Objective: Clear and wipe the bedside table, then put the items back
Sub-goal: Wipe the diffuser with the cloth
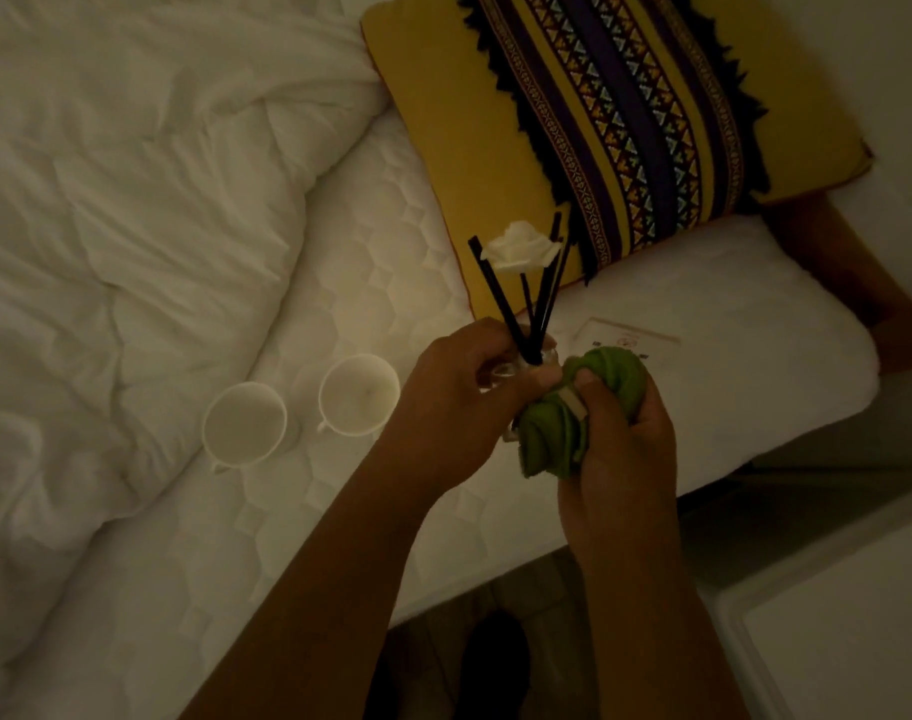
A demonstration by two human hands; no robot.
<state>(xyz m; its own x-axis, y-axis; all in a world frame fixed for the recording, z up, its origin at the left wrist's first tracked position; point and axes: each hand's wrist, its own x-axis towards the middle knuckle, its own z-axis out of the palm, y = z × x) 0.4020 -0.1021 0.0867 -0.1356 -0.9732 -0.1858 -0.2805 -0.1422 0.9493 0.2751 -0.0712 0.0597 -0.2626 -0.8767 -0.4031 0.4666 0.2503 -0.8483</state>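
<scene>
Left hand [459, 402] grips the diffuser [521, 252], reeds pointing up and away; right hand [620, 449] clutches the cloth [594, 402] against its right side, seemingly wiping. Cups [246, 423] lie left of the hands, on the bed [339, 241].

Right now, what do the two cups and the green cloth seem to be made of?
Two cups: probably glazed ceramic, white with smooth, thin rims. Green cloth: soft fuzzy fabric, maybe microfibre or terry; it bunches in thick folds in the right hand.
</scene>
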